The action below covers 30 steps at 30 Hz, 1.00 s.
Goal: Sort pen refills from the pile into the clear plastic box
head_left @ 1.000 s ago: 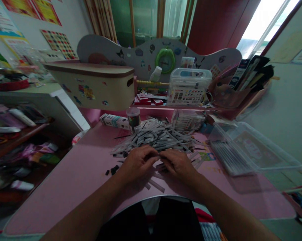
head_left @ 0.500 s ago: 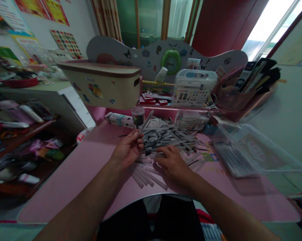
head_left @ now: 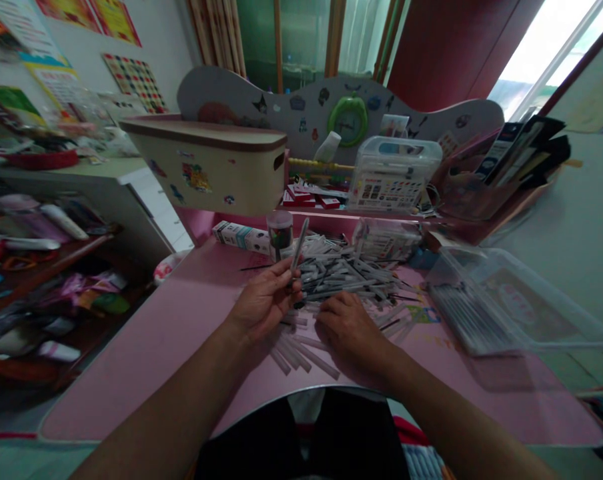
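My left hand (head_left: 266,298) pinches a slim, greyish pen (head_left: 300,247) between thumb and fingers, its upper end pointing up and slightly right. Behind and right of it lies a heap of similar grey and translucent pens (head_left: 349,273), some with dark ends. My right hand (head_left: 350,327) rests low at the heap's near edge, fingers curled together and pointing down; what they hold, if anything, is hidden. Several loose pale translucent tubes (head_left: 301,353) lie fanned out on the pink table (head_left: 191,340) between and below my hands.
An open clear plastic box (head_left: 474,317) holding a row of pens sits at the right. Behind the heap are a clear cup (head_left: 280,233), a long printed carton (head_left: 241,237) and a clear pack (head_left: 386,239). A cream bin (head_left: 206,170) and a handled case (head_left: 396,173) stand on the shelf.
The pen in my left hand has turned more upright. My right hand's fingers have drawn closer together at the heap's edge. The whole view has shifted slightly.
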### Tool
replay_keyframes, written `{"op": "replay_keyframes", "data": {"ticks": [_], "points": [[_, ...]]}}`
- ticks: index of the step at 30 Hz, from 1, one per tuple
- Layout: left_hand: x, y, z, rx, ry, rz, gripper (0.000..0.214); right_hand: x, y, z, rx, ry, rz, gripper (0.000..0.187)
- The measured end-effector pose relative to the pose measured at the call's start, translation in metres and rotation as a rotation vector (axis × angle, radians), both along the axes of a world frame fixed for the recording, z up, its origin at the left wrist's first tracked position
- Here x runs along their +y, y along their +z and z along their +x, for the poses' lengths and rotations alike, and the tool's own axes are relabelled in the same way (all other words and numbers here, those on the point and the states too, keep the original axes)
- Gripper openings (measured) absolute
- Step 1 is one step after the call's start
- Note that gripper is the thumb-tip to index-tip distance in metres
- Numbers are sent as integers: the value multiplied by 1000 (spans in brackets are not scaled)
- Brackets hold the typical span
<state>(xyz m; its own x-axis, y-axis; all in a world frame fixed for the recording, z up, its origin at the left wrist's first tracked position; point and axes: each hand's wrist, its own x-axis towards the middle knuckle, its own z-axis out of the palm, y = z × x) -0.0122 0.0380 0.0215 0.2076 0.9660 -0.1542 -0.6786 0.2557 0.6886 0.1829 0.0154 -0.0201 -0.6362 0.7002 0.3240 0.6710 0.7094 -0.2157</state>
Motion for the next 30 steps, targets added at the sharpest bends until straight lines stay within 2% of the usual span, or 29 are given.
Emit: {"op": "replay_keyframes", "data": {"ticks": [10,16,19,23,28,30], "points": [[1,-12,9,206,-83,-35,20,8,-7,0,-30,-43,87,17],[0,-17,10,364,-69,25,18,8,-2,5,97,-67,110,8],[0,-15,9,538,-45,112,22,12,5,15,197,-63,78,13],[-1,-12,6,830,-52,272,24,20,15,34,441,-105,-101,17],[-1,-10,2,1045,-11,487,18,26,19,50,824,-250,-580,15],[-1,-10,1,1098,-15,537,18,27,21,54,875,-263,-627,16]]}}
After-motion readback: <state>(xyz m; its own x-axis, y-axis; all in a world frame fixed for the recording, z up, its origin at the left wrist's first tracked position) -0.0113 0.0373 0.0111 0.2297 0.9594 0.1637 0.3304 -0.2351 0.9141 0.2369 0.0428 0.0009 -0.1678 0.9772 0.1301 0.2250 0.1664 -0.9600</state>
